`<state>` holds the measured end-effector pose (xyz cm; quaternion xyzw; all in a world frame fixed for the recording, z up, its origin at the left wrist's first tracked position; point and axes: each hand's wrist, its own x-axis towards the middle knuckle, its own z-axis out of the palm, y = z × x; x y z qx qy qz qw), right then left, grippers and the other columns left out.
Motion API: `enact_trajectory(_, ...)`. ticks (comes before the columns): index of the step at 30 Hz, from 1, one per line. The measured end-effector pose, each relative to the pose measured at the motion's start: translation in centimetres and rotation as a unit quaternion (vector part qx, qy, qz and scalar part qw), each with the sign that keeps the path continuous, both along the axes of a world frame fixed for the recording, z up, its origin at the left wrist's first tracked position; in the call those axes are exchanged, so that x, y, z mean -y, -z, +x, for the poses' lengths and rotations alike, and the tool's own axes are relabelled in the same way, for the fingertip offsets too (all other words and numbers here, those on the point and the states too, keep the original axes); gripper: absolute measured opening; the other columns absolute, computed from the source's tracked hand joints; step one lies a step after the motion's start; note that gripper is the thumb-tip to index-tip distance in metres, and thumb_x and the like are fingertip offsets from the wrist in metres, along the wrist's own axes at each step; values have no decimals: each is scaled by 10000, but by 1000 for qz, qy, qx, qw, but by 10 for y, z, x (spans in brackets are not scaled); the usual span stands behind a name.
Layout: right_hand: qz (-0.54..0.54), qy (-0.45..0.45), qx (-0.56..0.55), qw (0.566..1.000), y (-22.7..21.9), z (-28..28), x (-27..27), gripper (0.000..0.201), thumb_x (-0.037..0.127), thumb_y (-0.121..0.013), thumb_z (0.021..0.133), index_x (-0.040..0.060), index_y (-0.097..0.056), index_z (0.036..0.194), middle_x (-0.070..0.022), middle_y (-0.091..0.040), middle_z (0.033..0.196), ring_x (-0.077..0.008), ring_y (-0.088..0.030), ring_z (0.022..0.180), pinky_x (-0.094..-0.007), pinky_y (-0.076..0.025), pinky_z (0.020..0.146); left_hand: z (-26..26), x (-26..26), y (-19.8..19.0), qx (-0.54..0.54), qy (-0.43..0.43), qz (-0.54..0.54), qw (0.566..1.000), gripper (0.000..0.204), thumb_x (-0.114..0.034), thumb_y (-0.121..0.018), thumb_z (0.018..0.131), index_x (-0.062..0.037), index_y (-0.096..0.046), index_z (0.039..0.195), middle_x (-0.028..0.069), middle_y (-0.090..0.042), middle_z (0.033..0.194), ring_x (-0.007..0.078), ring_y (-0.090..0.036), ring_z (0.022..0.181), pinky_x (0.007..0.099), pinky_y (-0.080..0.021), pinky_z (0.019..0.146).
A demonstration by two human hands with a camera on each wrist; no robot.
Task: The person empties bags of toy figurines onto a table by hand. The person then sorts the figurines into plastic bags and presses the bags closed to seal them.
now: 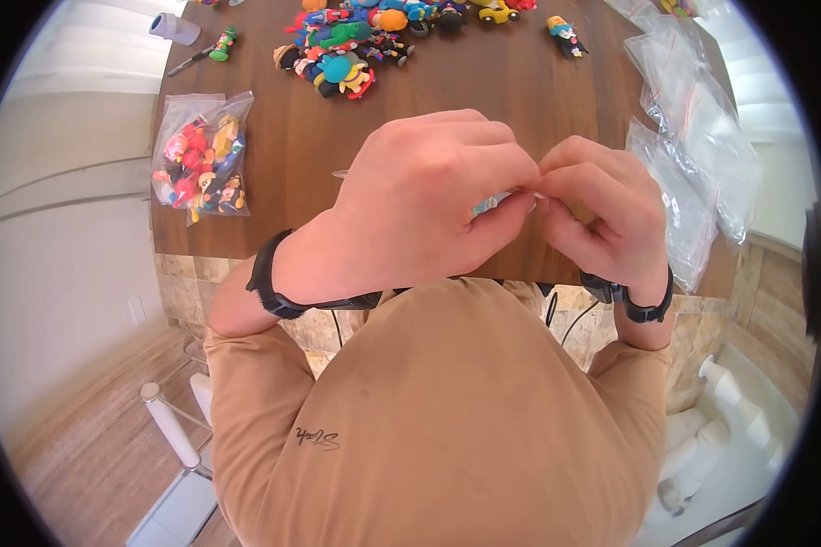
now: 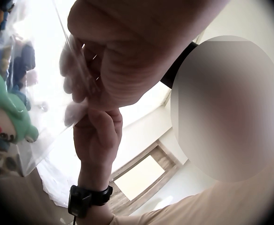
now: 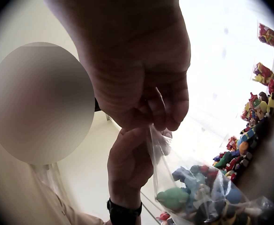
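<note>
Both hands meet in front of the chest at the top edge of a clear zip bag (image 3: 160, 173). My left hand (image 1: 429, 191) pinches that edge between thumb and fingers, and my right hand (image 1: 616, 196) pinches it right beside, fingertips nearly touching. Small toy figures fill the bag; a mint-green figure (image 2: 10, 108) with a round face shows through the plastic in the left wrist view. From the head camera most of the bag is hidden beneath the left hand.
A filled bag of toy figures (image 1: 196, 169) lies at the table's left. At the far side sits a heap of colourful figures (image 1: 347, 46), with one lone figure (image 1: 566, 38) to its right. Flat clear bags (image 1: 693, 118) cover the right edge. A green figure (image 1: 223, 44) lies far left.
</note>
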<state>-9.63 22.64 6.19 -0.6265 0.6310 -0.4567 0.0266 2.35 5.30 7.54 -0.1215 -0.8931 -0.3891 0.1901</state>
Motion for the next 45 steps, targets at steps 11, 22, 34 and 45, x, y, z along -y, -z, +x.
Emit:
enact_trajectory(11,1,-11,-13,1000,-4,2,1,161,-47,-675,673,32,-582,778,-63,-606,744,-237,-588,622,-322,-459,493,1,-3,1,-7,-8,5,1000,145,22,-714,653,-52,-659,764,52,-644,727,219,-624,685,320,-493,566)
enact_trajectory(22,-1,-17,-5,1000,-2,2,1,164,-41,-681,670,37,-585,777,-60,-607,738,-232,-583,611,-320,-447,478,2,-2,-1,-20,-13,-17,1000,147,17,-729,643,-55,-668,755,47,-641,728,212,-625,670,311,-495,553)
enact_trajectory(34,12,2,45,999,3,-3,-5,139,-34,-675,726,26,-599,826,-80,-613,760,-244,-595,613,-321,-465,512,6,17,-4,41,-7,-21,999,132,0,-778,723,-24,-696,823,79,-656,795,226,-647,691,306,-505,592)
enact_trajectory(45,17,14,42,999,2,2,2,143,-20,-700,764,13,-617,876,-91,-611,762,-245,-610,626,-317,-471,530,5,12,-2,37,-4,3,999,120,24,-765,743,-7,-702,840,84,-655,792,209,-640,681,293,-494,582)
